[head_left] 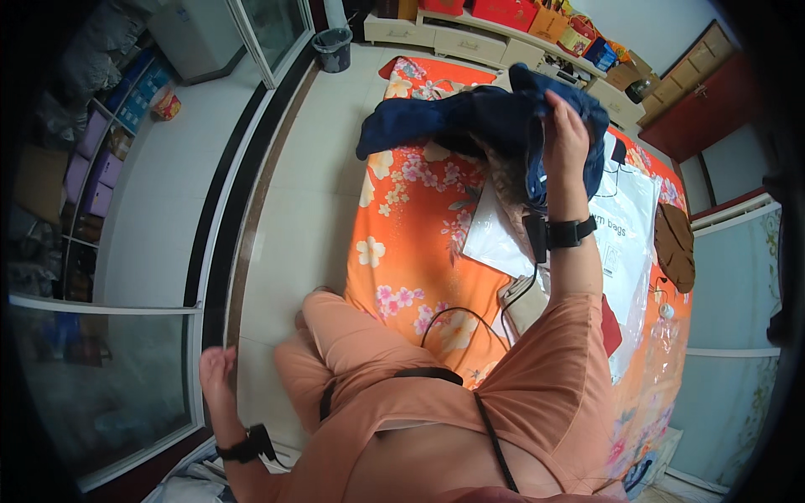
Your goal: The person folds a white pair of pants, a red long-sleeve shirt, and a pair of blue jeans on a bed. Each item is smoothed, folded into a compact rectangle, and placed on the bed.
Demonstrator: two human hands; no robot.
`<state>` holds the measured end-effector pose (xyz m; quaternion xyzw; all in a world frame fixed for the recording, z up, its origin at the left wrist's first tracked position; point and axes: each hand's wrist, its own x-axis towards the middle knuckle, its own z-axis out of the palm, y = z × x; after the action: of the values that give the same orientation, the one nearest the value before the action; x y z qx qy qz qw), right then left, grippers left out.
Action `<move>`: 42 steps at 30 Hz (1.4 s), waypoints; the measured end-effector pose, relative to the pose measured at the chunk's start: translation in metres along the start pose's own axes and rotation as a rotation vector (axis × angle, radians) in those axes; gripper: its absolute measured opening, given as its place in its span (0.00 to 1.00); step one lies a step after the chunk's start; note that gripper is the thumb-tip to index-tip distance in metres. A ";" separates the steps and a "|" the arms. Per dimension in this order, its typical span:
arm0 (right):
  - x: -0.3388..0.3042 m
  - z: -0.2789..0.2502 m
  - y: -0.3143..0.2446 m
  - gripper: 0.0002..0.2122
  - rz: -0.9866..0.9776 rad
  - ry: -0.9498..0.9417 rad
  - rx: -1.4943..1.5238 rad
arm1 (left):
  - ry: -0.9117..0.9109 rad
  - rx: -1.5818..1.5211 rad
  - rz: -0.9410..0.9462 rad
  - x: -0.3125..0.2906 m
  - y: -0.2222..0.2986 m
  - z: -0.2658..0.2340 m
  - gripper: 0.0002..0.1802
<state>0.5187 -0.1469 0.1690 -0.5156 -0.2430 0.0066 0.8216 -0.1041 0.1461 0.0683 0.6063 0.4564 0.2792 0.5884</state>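
Dark blue trousers (495, 117) lie bunched across the far part of a bed, one leg stretching left. My right hand (568, 138) is closed on their gathered right end, its arm reaching forward over the bed. Out to my left, away from the bed, my left hand (217, 369) is raised over the floor with its fingers curled in and nothing visible in them. Under the trousers is a patterned beige cloth (506, 197), partly hidden. White plastic bags (625, 251) lie flat beneath and beside my right forearm.
The bed has an orange flowered sheet (390, 243). A brown item (675, 247) and a clear plastic bottle (664, 339) lie at its right side. Black cables (461, 310) run near my lap. Left are a sliding glass door (109, 394) and a bin (334, 50); drawers (470, 44) stand beyond.
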 end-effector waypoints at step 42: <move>-0.196 0.597 -0.065 0.09 0.507 -1.014 0.050 | 0.516 0.935 0.934 -0.076 0.182 -0.029 0.27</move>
<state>0.0880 0.2749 0.3568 -0.4704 -0.4754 0.4564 0.5869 -0.1207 0.1122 0.2638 0.8422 0.3454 0.4118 -0.0416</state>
